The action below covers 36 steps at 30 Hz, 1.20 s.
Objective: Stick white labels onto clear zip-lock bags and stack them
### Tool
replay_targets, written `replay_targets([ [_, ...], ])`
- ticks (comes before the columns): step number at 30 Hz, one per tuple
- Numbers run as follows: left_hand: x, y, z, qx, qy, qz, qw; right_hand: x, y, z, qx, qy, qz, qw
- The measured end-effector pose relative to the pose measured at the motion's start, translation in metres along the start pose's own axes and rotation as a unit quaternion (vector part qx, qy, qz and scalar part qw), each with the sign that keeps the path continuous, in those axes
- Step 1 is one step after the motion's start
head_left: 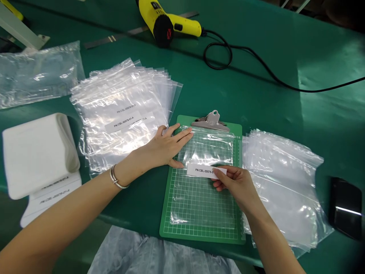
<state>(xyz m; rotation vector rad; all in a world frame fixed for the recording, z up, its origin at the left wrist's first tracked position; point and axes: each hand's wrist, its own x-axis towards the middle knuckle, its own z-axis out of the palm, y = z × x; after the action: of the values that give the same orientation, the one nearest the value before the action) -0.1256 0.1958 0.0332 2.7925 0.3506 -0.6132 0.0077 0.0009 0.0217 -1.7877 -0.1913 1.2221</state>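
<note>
My left hand [162, 146] lies flat on the upper part of a clear zip bag [207, 150], pressing it down on a green gridded clipboard [201, 236]. My right hand [235, 183] pinches the end of a white printed label [201, 171] reading "PN:CBL-00578-0", its last characters hidden by my fingers. The label sits against the bag's middle. A steel clip [211, 121] holds the clipboard's top edge. Labelled zip bags [122, 118] lie stacked beside my left hand, and a pile of unlabelled-looking bags [285, 179] lies right of the clipboard.
A yellow heat gun [168, 24] with a black cord [256, 68] and a steel ruler [122, 35] lie on the green-covered table [285, 38] at the back. A white foam block [37, 152] and loose plastic bags [37, 72] lie left. A black object [345, 207] sits right.
</note>
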Motion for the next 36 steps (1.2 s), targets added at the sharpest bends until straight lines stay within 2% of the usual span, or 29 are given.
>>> replay_targets([
  [23, 0.0012, -0.0009, 0.0030, -0.015, 0.017, 0.011, 1.000, -0.0011, -0.0043, 0.0039, -0.002, 0.021, 0.011, 1.000],
  [29, 0.0029, -0.0012, 0.0031, -0.016, 0.007, 0.006, 1.000, -0.0009, -0.0029, 0.0019, -0.002, 0.024, 0.008, 1.000],
  [36, 0.0041, -0.0016, 0.0052, -0.014, 0.013, 0.011, 1.000, -0.0006, -0.0018, 0.0008, -0.002, 0.007, 0.005, 1.000],
])
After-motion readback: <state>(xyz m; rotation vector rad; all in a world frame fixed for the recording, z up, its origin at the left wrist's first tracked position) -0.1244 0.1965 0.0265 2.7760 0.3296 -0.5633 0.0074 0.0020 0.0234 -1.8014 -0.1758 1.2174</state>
